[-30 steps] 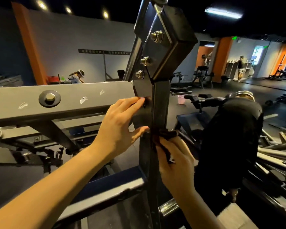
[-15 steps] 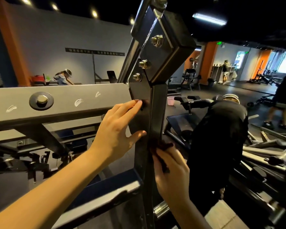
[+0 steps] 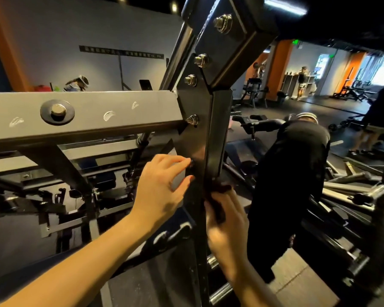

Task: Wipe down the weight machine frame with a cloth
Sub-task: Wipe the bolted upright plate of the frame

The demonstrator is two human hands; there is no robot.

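The right hand (image 3: pixel 227 220) has its grip clenched round a dark cloth (image 3: pixel 217 191), pressed against the black upright post (image 3: pixel 215 138) of the weight machine frame. The left hand (image 3: pixel 162 191) rests released, fingertips touching the post's left face just below the grey crossbeam (image 3: pixel 98 114).

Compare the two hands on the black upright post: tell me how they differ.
The left hand is bare and holds nothing, its fingers touching the broad side face of the upright post; the right hand grips a dark cloth against the post's narrower front face. The left hand sits higher and is sharp; the right hand sits lower and is blurred. Both touch the same post.
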